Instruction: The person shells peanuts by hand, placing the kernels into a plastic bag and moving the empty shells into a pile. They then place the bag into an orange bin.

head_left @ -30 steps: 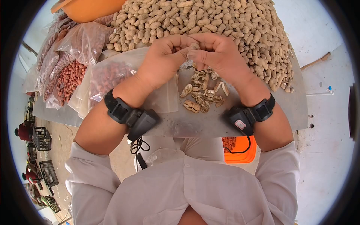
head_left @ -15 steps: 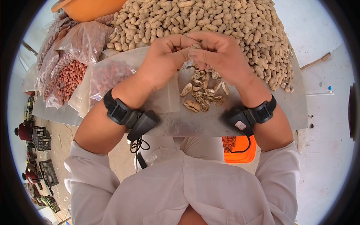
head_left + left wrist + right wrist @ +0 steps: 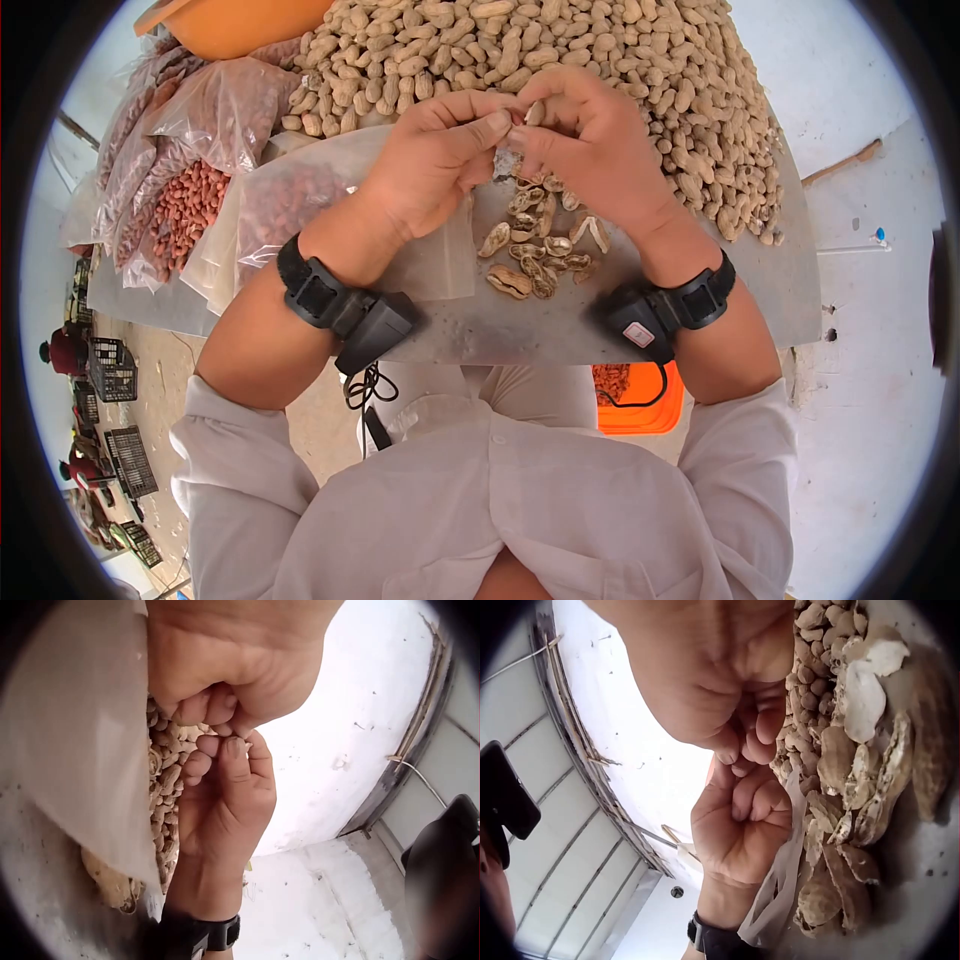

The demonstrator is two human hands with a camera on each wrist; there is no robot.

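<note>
Both hands meet over the table at the near edge of the peanut heap point(image 3: 560, 50). My right hand point(image 3: 600, 145) holds a peanut shell point(image 3: 536, 112) between curled fingers and thumb. Thumb and forefinger of my left hand point(image 3: 435, 160) pinch at a small reddish peanut kernel point(image 3: 517, 118) beside that shell. In the left wrist view the fingertips of the right hand point(image 3: 236, 795) touch those of the left; the kernel is hidden there. Beneath the hands lie cracked, empty peanut shells point(image 3: 545, 245), seen close in the right wrist view as split shells point(image 3: 881, 780).
Left of the hands, a clear plastic bag point(image 3: 300, 200) holds red kernels, beside a larger bag of kernels point(image 3: 190, 215). An orange basin point(image 3: 235, 25) stands behind them. Below the table edge sits an orange container point(image 3: 650, 400). A white wall point(image 3: 870, 330) is at right.
The hands have drawn slightly apart and turned, the right one moving up a little. The shell in the right fingers and a reddish bit at the left fingertips now show.
</note>
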